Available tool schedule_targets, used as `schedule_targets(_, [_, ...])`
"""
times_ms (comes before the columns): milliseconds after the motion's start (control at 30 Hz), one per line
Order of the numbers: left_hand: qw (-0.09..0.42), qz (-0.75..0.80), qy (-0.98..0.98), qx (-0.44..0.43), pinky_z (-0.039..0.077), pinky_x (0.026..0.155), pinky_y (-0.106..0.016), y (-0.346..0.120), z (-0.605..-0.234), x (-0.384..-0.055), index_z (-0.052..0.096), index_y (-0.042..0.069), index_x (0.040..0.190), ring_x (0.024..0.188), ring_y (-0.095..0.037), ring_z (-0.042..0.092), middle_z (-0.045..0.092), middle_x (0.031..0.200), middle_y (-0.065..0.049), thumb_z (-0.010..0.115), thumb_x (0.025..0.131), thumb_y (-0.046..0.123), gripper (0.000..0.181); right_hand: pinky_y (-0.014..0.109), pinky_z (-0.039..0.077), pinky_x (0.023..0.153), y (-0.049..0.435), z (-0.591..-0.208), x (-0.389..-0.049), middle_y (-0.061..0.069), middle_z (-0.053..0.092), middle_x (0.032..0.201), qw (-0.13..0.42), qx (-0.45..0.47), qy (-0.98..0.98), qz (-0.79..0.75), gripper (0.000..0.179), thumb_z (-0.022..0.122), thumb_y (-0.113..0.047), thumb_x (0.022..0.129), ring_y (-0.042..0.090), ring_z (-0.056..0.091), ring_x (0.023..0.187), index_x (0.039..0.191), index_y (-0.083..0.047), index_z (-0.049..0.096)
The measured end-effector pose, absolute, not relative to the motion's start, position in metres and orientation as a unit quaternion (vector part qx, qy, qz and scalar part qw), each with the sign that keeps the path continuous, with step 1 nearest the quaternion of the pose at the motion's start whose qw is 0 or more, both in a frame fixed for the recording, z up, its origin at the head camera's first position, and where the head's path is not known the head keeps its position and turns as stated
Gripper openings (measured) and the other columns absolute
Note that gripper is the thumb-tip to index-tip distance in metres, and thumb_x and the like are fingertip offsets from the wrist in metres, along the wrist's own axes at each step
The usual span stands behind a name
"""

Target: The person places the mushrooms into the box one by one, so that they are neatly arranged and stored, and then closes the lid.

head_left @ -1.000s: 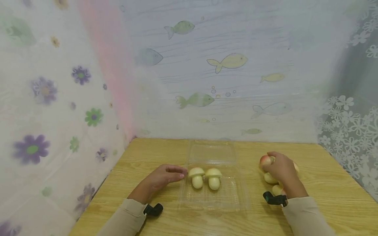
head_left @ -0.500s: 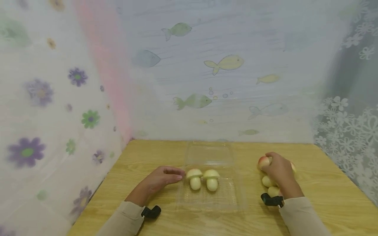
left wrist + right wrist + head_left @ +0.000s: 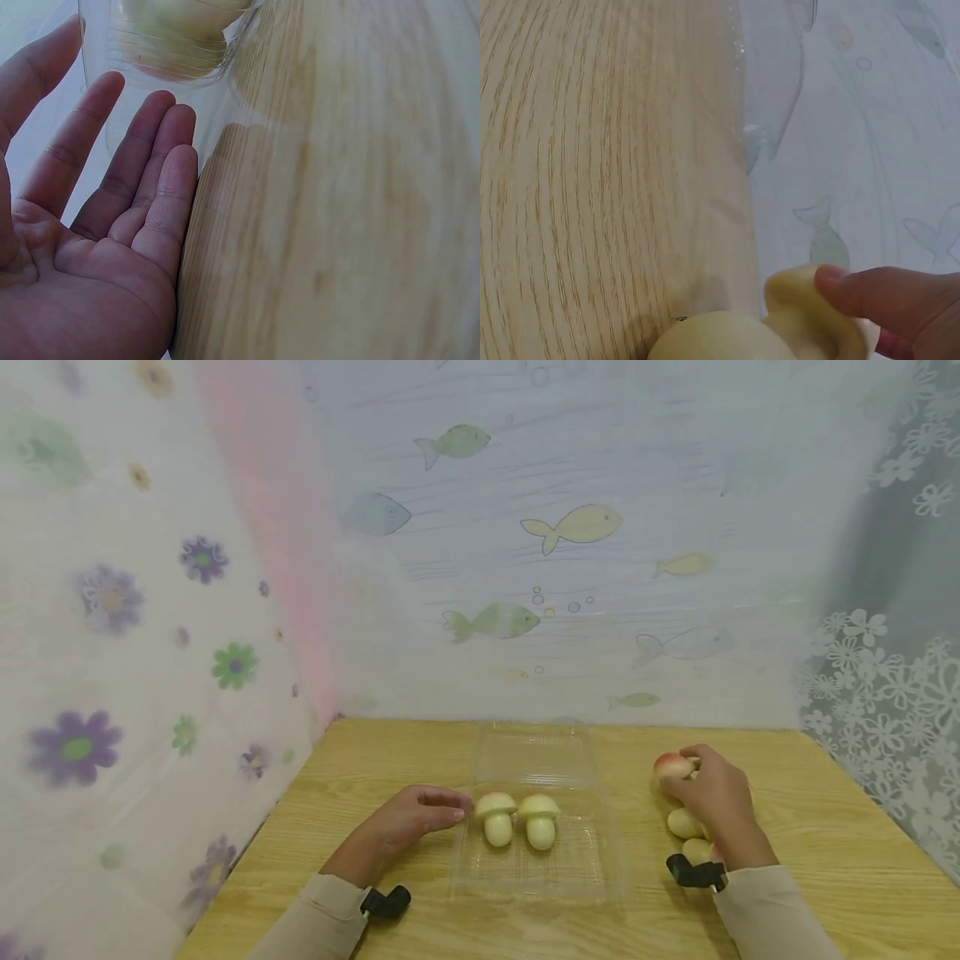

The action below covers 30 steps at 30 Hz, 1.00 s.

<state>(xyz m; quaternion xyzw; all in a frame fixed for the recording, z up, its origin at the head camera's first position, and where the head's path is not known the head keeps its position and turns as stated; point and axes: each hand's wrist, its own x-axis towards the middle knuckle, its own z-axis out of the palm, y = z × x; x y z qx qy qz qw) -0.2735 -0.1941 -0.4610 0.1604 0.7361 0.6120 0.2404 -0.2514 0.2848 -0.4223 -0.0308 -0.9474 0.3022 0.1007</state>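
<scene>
Two pale yellow toy mushrooms (image 3: 541,835) lie side by side in a clear plastic clamshell box (image 3: 540,878), caps toward the far side. My left hand (image 3: 412,818) is beside the box's left wall with fingers extended and fingertips right at its edge. In the left wrist view its palm (image 3: 97,292) shows nothing in it. At the right, my right hand (image 3: 716,797) pinches a red-capped toy mushroom (image 3: 672,767) above others in a group. The right wrist view shows the thumb (image 3: 877,296) pressed on a cream-coloured mushroom (image 3: 795,289); the other fingers are mostly hidden.
Several more mushrooms (image 3: 684,823) lie under and beside the right hand, partly covered by it. The box's open lid (image 3: 534,756) lies back toward the far wall (image 3: 420,677). A flower-printed sheet (image 3: 150,710) borders the wooden table (image 3: 397,747) at left.
At the mushroom group, my right hand has lifted the red-capped mushroom very slightly. My left hand keeps its place by the box, and the view has shifted a little.
</scene>
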Motion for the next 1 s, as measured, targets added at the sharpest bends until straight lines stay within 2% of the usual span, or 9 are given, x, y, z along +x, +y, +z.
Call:
schedule_targets(200, [0.242,0.619,0.730,0.157,0.051,0.112,-0.041,-0.194,-0.462,-0.273,0.065,0.005,0.139,0.132,-0.025,0.060,0.063,0.142,-0.012,0.074,0.098,0.027,0.047,0.051,0.054,0.075,0.285,-0.420,-0.252,0.032,0.058,0.139,0.088,-0.051,-0.948,0.301,0.081,0.069,-0.056,0.095,0.048,0.061,0.109,0.148,0.000,0.046])
schedule_targets(400, [0.242,0.623,0.727,0.157,0.051,0.112,-0.041,-0.194,-0.461,-0.273,0.065,0.004,0.139,0.133,-0.026,0.059,0.063,0.143,-0.013,0.075,0.098,0.027,0.048,0.049,0.053,0.073,0.284,-0.418,-0.251,0.033,0.058,0.139,0.093,-0.057,-0.945,0.307,0.090,0.058,-0.070,0.096,0.050,0.062,0.111,0.150,0.001,0.044])
schedule_targets(767, [0.244,0.626,0.724,0.157,0.051,0.112,-0.041,-0.194,-0.462,-0.274,0.064,0.004,0.140,0.133,-0.025,0.059,0.063,0.143,-0.013,0.075,0.098,0.026,0.049,0.041,0.052,0.068,0.280,-0.415,-0.249,0.028,0.065,0.132,0.130,-0.058,-0.936,0.321,0.088,0.055,-0.073,0.095,0.042,0.065,0.102,0.139,0.004,0.051])
schedule_targets(1000, [0.240,0.622,0.729,0.154,0.052,0.110,-0.040,-0.194,-0.462,-0.273,0.065,0.004,0.139,0.130,-0.024,0.061,0.064,0.142,-0.012,0.075,0.098,0.026,0.048,0.035,0.051,0.065,0.276,-0.407,-0.247,0.025,0.067,0.128,0.123,-0.063,-0.934,0.328,0.087,0.056,-0.074,0.094,0.035,0.066,0.094,0.136,0.002,0.055])
